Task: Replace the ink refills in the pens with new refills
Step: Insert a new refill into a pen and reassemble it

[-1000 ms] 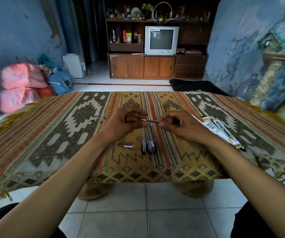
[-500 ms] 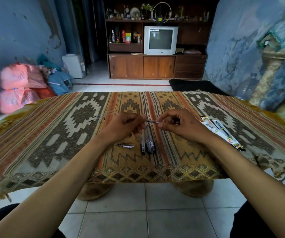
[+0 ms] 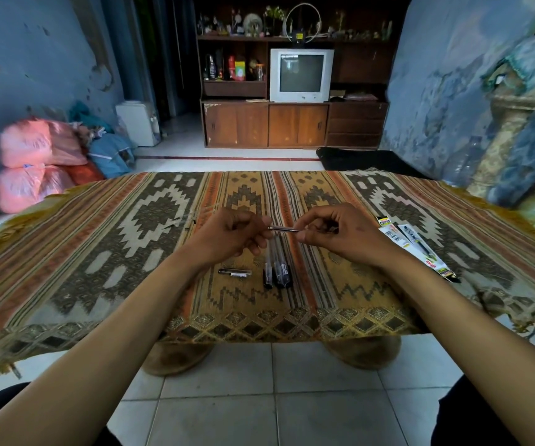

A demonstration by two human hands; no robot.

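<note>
Above the middle of the patterned tablecloth [image 3: 105, 252], my left hand [image 3: 234, 236] and my right hand [image 3: 334, 235] face each other. Between them runs a thin dark pen part [image 3: 284, 229], either a refill or a slim barrel. My right hand pinches its right end; my left hand's curled fingers meet its left tip. Below the hands several capped black pens [image 3: 277, 268] lie side by side on the cloth. A short pen piece [image 3: 234, 272] lies left of them. Refill packets [image 3: 417, 246] lie to the right.
A thin clear tube [image 3: 179, 222] lies on the cloth left of my left hand. Beyond the table stand a wooden cabinet with a television [image 3: 300, 75], and pink bags [image 3: 31, 162] on the floor at left. A pedestal [image 3: 511, 130] is at right.
The hands have stayed nearly in place. My left hand's fingers have closed a little more around the left tip of the thin part.
</note>
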